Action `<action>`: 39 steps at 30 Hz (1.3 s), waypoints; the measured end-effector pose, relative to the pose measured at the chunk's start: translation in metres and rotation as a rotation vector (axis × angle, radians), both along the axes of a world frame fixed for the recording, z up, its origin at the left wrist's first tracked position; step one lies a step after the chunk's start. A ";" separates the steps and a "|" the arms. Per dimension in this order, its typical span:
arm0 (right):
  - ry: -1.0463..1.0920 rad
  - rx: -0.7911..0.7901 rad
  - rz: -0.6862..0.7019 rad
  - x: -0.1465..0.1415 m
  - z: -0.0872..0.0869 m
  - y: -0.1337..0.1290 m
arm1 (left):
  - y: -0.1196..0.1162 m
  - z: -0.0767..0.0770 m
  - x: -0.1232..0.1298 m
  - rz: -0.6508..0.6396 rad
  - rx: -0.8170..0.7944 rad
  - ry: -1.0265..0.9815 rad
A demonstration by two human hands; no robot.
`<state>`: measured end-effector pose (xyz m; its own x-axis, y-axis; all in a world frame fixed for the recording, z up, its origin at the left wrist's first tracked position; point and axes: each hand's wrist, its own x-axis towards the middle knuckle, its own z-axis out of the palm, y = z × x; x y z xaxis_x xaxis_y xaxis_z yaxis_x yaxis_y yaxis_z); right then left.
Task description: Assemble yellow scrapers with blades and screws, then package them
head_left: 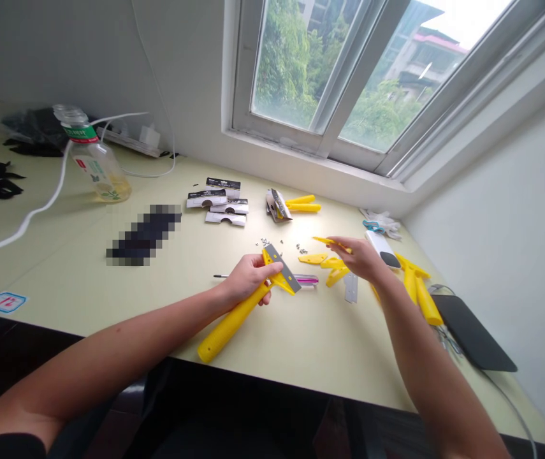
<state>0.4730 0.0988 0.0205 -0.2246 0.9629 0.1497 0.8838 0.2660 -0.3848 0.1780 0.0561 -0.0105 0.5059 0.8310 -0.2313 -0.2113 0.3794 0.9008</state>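
My left hand (248, 279) is closed around the head of a yellow scraper (234, 324), its long handle slanting down toward the table's front edge. A grey metal blade (282, 266) with holes lies across that head, under my thumb. Farther right, my right hand (361, 256) pinches a thin yellow plastic plate (326, 240) above the table. Below it lie another yellow plate (313, 259), more yellow plastic pieces (335, 275) and loose metal blades (351, 288). Small screws (301, 248) are scattered between my hands. Behind the scraper, a screwdriver (306, 280) with a clear and pink handle is partly hidden.
Black-and-white card packages (227, 203) lie toward the window, beside a packaged yellow scraper (303, 204). Yellow handles (420, 296), a white power bank (383, 248) and a black pad (475, 335) are at right. A bottle (102, 169) and white cable (50, 204) stand left.
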 end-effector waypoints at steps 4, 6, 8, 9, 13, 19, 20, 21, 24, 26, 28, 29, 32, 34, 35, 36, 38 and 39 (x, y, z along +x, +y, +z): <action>0.451 -0.061 -0.055 -0.028 -0.003 -0.031 | -0.001 -0.003 0.002 -0.032 0.004 0.005; 0.586 -0.187 -0.037 -0.045 -0.005 -0.045 | -0.001 -0.004 0.003 -0.040 0.007 0.015; 0.714 -0.295 -0.031 -0.059 -0.011 -0.052 | -0.001 -0.005 0.004 -0.039 0.005 0.025; 0.775 -0.328 -0.031 -0.063 -0.014 -0.054 | -0.001 -0.005 0.004 -0.038 0.003 0.029; 0.933 -0.260 -0.046 -0.070 -0.028 -0.053 | -0.001 -0.007 0.004 -0.047 -0.008 0.032; 0.904 -0.245 -0.047 -0.075 -0.024 -0.056 | -0.001 -0.010 0.004 -0.074 0.017 0.027; 0.908 -0.258 -0.034 -0.077 -0.022 -0.057 | -0.001 -0.010 0.004 -0.077 0.024 0.028; 0.908 -0.269 -0.017 -0.078 -0.019 -0.058 | -0.001 -0.010 0.004 -0.077 0.031 0.029; 0.886 -0.280 0.032 -0.084 -0.014 -0.061 | -0.001 -0.009 0.005 -0.072 0.026 0.047; 0.846 -0.270 0.045 -0.089 -0.012 -0.063 | -0.001 -0.008 0.005 -0.070 0.002 0.053; 0.801 -0.265 0.043 -0.094 -0.011 -0.065 | -0.001 -0.008 0.006 -0.071 -0.024 0.035; 0.778 -0.262 0.042 -0.097 -0.011 -0.066 | -0.001 -0.008 0.006 -0.070 -0.035 0.019; 0.693 -0.217 0.048 -0.103 -0.011 -0.069 | -0.001 -0.009 0.005 -0.071 -0.043 -0.022; 0.600 -0.142 0.055 -0.105 -0.011 -0.070 | -0.003 -0.009 0.005 -0.084 -0.017 -0.019; 0.554 -0.100 0.058 -0.106 -0.011 -0.070 | -0.003 -0.009 0.004 -0.094 0.001 -0.014; 0.517 -0.065 0.061 -0.106 -0.011 -0.071 | -0.004 -0.008 0.004 -0.103 0.020 -0.012; 0.497 -0.037 0.071 -0.105 -0.011 -0.070 | -0.005 -0.007 0.004 -0.118 0.053 -0.018; 0.521 -0.050 0.076 -0.105 -0.011 -0.070 | -0.006 -0.006 0.004 -0.122 0.065 -0.026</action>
